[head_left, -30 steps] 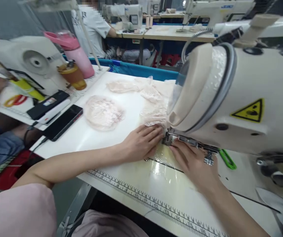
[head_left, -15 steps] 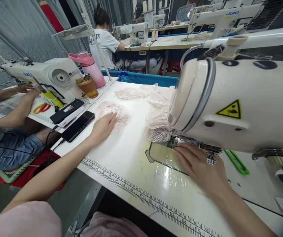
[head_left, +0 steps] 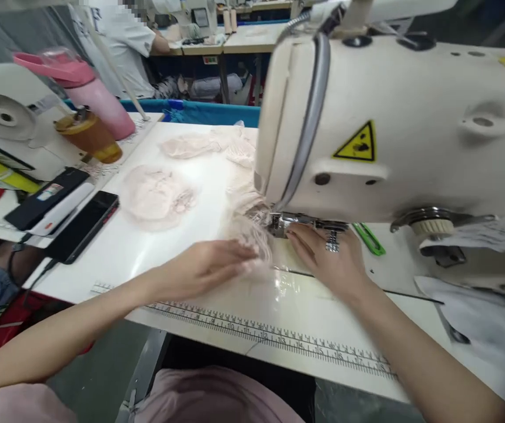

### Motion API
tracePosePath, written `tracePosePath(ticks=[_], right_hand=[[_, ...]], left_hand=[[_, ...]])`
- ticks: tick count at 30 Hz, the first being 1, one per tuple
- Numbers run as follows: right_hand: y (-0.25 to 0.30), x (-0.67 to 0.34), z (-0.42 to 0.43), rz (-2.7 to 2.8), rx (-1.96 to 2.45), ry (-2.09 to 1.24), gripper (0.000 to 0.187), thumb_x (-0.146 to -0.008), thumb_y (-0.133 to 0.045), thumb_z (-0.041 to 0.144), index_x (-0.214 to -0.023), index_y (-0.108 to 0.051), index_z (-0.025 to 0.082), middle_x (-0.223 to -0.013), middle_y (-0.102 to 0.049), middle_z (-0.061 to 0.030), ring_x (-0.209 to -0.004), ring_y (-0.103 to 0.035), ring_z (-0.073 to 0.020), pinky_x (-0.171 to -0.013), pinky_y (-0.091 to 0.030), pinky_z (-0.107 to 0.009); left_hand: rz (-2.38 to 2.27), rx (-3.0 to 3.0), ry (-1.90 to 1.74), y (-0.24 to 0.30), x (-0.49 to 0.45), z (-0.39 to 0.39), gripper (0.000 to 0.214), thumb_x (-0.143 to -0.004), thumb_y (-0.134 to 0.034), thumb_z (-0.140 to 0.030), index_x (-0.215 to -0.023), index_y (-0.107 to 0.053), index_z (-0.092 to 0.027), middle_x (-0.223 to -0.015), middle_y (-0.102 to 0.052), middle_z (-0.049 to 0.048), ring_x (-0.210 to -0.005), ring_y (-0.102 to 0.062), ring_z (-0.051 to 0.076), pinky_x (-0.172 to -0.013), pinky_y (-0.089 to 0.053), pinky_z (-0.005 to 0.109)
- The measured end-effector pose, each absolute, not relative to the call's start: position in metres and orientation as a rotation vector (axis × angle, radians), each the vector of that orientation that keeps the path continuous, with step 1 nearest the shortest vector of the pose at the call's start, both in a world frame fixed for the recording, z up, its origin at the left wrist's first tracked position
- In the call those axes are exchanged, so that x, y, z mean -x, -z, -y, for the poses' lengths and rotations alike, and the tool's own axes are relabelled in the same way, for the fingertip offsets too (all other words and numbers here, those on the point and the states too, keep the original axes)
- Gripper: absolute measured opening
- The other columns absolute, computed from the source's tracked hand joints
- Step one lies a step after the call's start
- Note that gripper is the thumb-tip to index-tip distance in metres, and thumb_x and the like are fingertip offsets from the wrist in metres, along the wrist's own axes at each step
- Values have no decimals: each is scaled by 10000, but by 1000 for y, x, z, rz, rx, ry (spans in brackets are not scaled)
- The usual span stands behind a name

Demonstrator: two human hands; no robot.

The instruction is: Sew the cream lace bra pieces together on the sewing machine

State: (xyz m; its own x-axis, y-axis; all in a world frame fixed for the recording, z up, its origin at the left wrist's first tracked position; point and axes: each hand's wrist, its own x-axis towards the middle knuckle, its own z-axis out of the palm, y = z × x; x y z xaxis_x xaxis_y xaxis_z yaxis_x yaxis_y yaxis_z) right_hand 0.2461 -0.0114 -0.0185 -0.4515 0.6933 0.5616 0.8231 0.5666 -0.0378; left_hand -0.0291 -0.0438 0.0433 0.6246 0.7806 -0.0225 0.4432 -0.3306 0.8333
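My left hand, smeared by motion, hovers over the white table and pinches a pale pink lace piece just left of the needle. My right hand lies on the machine bed with fingers stretched out, fingertips touching the presser foot of the cream sewing machine. More lace is bunched behind the needle. A round stack of lace pieces lies further left, apart from both hands.
A black phone and a power bank lie at the table's left edge. A pink bottle and amber cup stand behind them. A green tool lies right of the needle. A printed ruler runs along the front edge. A person in white sits at the back.
My left hand left the round lace stack and came back right to the needle with a lace piece. My right hand stayed at the presser foot. The view tilted down.
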Motion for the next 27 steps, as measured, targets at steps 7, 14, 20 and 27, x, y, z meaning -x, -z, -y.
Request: tracePosePath(ticks=[7, 14, 20, 27], right_hand=[[1, -242, 19, 2311, 820, 434, 274, -887, -464, 69, -983, -681, 207, -959, -738, 22, -729, -613, -106, -637, -417, -279], [2, -242, 22, 2459, 812, 477, 343, -836, -440, -21, -950, -672, 204, -985, -722, 57, -797, -584, -95, -642, -357, -299], [4, -244, 18, 2533, 901, 383, 318, -885, -426, 13, -938, -687, 186, -1007, -725, 7, -809, -587, -120, -660, -356, -300], [5, -243, 22, 2508, 1092, 295, 318, -876, -500, 91, -1078, -688, 251, -1205, -686, 48, -933, -626, -170, -579, -376, -301]], left_hand=[[-976, -2826, -400, -25, -17, 52, 333, -953, -518, -288, -1227, -581, -110, -1245, -633, 135, -1187, -575, 304, -910, -562, 457], [-953, -2900, -393, -23, -17, 42, 206, -971, -473, -263, -987, -640, -143, -1050, -676, 104, -958, -656, 241, -709, -589, 357], [-1068, -3094, -447, -14, -23, 32, 353, -961, -494, -224, -1267, -576, -67, -1306, -619, 135, -1200, -573, 294, -882, -563, 414], [-1068, -3121, -439, -7, -23, 22, 361, -971, -467, -225, -1265, -596, -59, -1303, -626, 118, -1213, -577, 291, -944, -532, 422]])
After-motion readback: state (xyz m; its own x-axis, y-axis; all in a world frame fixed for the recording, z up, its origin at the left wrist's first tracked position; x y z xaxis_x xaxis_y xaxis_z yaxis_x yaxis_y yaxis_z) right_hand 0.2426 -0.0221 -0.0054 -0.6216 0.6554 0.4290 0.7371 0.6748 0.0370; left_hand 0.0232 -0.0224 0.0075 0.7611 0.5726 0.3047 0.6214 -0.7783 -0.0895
